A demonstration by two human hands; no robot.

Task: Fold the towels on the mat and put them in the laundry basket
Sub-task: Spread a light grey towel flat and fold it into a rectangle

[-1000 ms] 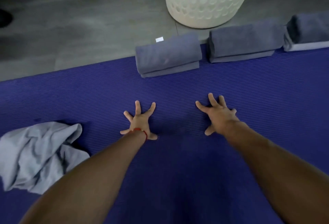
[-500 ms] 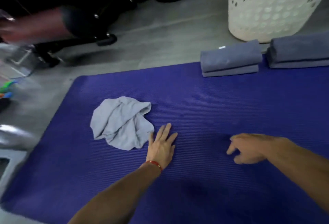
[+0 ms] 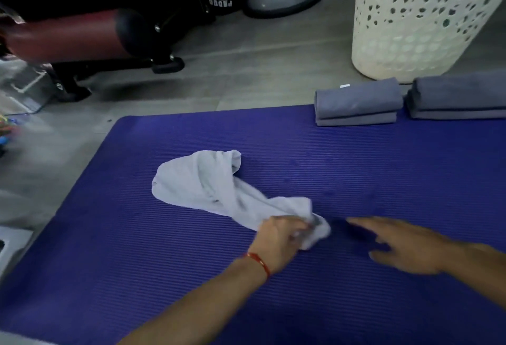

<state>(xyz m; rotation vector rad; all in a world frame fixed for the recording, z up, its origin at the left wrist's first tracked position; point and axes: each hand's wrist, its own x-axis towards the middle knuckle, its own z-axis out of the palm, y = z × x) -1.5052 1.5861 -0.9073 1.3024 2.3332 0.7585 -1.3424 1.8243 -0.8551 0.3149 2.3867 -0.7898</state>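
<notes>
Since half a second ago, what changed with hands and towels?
The left hand, then flat on the mat beside the crumpled light towel, now grips its near end and drags it rightward, stretching it out. The right hand has opened toward it. The folded grey towels and basket are unchanged.

Folded towel [image 3: 460, 98], right edge perhaps cropped

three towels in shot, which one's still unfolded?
The light grey towel mid-mat, crumpled, gripped by the left hand. The two darker towels at the far edge are folded.
</notes>
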